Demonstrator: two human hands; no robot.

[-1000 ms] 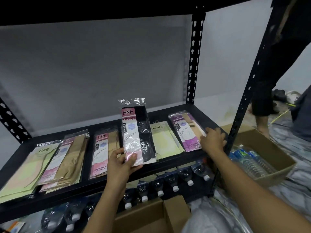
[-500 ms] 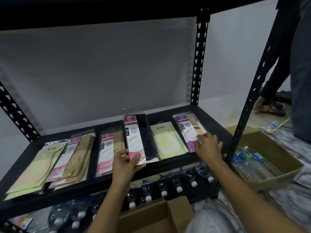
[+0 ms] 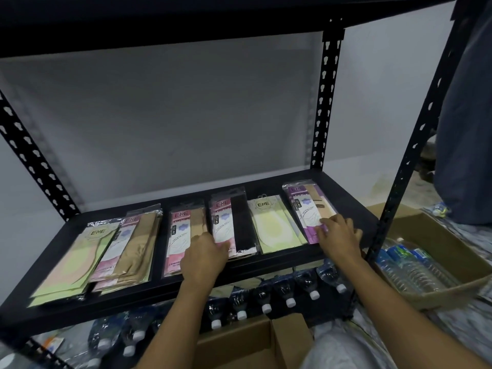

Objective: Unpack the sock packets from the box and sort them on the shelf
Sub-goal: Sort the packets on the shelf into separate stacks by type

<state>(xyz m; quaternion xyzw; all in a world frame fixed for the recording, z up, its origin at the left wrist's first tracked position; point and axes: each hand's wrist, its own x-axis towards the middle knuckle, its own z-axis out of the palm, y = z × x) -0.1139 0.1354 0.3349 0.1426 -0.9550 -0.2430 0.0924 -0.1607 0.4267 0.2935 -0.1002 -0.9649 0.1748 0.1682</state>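
Several sock packets lie in a row on the black shelf [image 3: 348,201]. The pink-label packet with black socks [image 3: 241,222] lies flat in the middle, and my left hand [image 3: 205,258] rests on its near end with fingers laid over it. My right hand [image 3: 339,235] presses its fingers on the near end of the purple-label packet [image 3: 306,206] at the right. Between these two lies a pale yellow packet [image 3: 271,225]. Left of my left hand are a pink-label beige packet [image 3: 181,230], a stack of gold ones [image 3: 133,249] and pale green ones [image 3: 77,265].
An open cardboard box [image 3: 253,339] stands on the floor below me. Water bottles [image 3: 266,302] lie under the shelf. A second box [image 3: 436,235] with bottles sits right of the front upright post [image 3: 415,145]. Another person [image 3: 466,123] stands at the far right.
My left hand has lowered the black sock packet from tilted up to flat on the shelf. My right hand slid from the shelf's right edge onto the purple packet.
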